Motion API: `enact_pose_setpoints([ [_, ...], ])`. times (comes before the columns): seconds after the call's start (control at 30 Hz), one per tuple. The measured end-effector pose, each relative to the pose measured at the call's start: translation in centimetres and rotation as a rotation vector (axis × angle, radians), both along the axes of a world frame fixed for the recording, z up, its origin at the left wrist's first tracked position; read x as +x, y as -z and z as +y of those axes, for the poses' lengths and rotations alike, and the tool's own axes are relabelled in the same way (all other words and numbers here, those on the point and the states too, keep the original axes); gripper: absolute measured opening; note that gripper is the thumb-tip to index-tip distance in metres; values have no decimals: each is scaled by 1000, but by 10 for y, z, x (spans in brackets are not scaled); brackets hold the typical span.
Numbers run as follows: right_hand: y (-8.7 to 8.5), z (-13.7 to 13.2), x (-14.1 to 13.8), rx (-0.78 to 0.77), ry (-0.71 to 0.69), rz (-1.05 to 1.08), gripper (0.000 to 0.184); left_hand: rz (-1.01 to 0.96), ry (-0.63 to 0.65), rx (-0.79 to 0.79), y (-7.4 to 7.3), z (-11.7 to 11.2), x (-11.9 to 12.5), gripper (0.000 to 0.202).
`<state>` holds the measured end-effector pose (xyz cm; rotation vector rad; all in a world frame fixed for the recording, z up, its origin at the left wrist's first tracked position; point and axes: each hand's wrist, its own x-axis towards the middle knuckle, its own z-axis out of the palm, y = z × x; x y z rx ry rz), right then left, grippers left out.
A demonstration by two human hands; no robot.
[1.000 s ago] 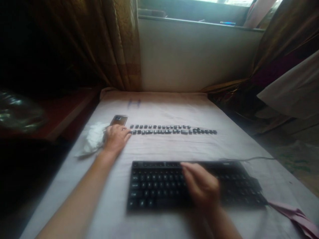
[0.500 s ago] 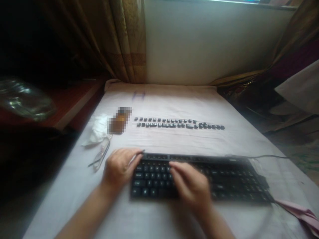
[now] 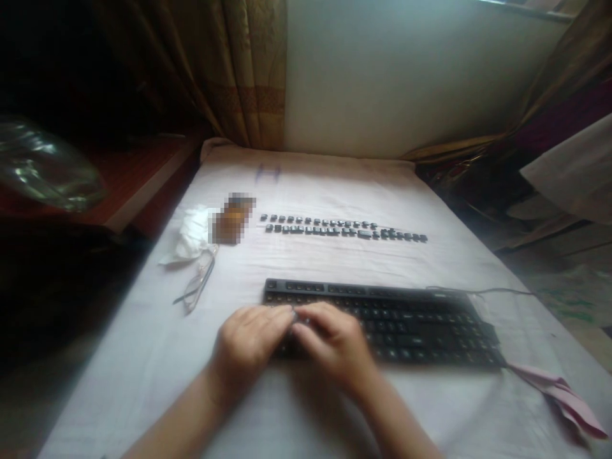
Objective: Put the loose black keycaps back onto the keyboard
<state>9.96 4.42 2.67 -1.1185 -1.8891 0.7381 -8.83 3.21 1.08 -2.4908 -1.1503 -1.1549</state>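
A black keyboard [image 3: 406, 325] lies on the pale cloth in front of me. Over its left part, my left hand [image 3: 248, 338] and my right hand [image 3: 335, 344] meet at the fingertips. The left fingers are closed together, with a tiny greyish spot at their tips; what it is, blur hides. My right thumb and forefinger are pinched close beside it, and anything between them cannot be made out. Both hands cover several keys beneath. Beyond the keyboard, small dark keycaps [image 3: 329, 231] lie in two rows.
Eyeglasses [image 3: 196, 284], a crumpled white cloth or bag [image 3: 189, 236] and a blurred-out brown item [image 3: 232, 220] lie at the left. A cable [image 3: 497, 291] runs off rightward. Pink cloth [image 3: 559, 392] touches the keyboard's right corner. A clear glass or plastic object [image 3: 52, 166] stands far left.
My left hand has moved right from the keyboard's top-left corner, uncovering it. My right hand has shifted left, so the fingertips now meet. The view has tilted slightly.
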Motion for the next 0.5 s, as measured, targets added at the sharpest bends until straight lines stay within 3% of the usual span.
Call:
enact_pose_setpoints([
  [0.17, -1, 2, 1, 19, -18, 39, 15, -118, -29, -146, 2, -1, 3, 22],
  [0.27, -1, 3, 2, 27, -51, 89, 16, -196, 18, -254, 1, 0, 2, 25],
  [0.5, 0, 3, 4, 30, -70, 55, 13, -293, 48, -353, 0, 1, 2, 21],
])
